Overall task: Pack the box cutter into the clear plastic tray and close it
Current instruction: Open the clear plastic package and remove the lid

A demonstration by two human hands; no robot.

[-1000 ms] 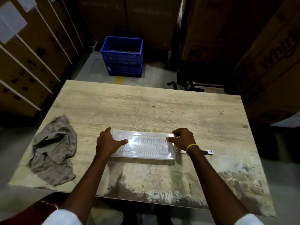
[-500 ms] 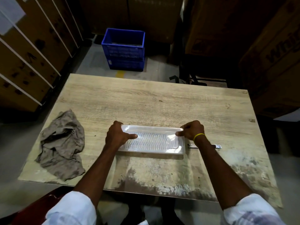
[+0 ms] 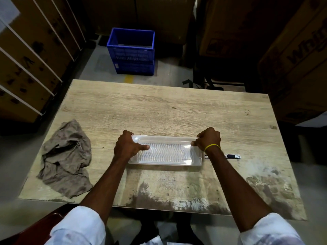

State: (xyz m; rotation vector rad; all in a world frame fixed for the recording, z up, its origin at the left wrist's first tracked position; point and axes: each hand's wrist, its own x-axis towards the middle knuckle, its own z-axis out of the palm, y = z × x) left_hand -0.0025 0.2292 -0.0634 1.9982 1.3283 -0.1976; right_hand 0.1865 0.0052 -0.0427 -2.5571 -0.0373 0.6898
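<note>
A clear plastic tray [image 3: 166, 152] with a ribbed lid lies flat on the wooden table [image 3: 159, 110], near its front middle. My left hand [image 3: 126, 146] grips the tray's left end, thumb on top. My right hand [image 3: 208, 138], with a yellow band at the wrist, pinches the right end. The box cutter [image 3: 231, 156], slim and silver with a dark slider, lies on the table just right of the tray, partly hidden behind my right wrist.
A crumpled grey-brown cloth [image 3: 66, 158] lies at the table's left front. A blue plastic crate [image 3: 131, 51] stands on the floor beyond the table. Large cardboard boxes [image 3: 292, 55] surround the area. A dark red chair edge [image 3: 35, 230] shows at bottom left.
Both hands stay on the tray's ends, shifting their grip towards the far corners. The camera view has tilted and moved in a little. The box cutter has not moved.
</note>
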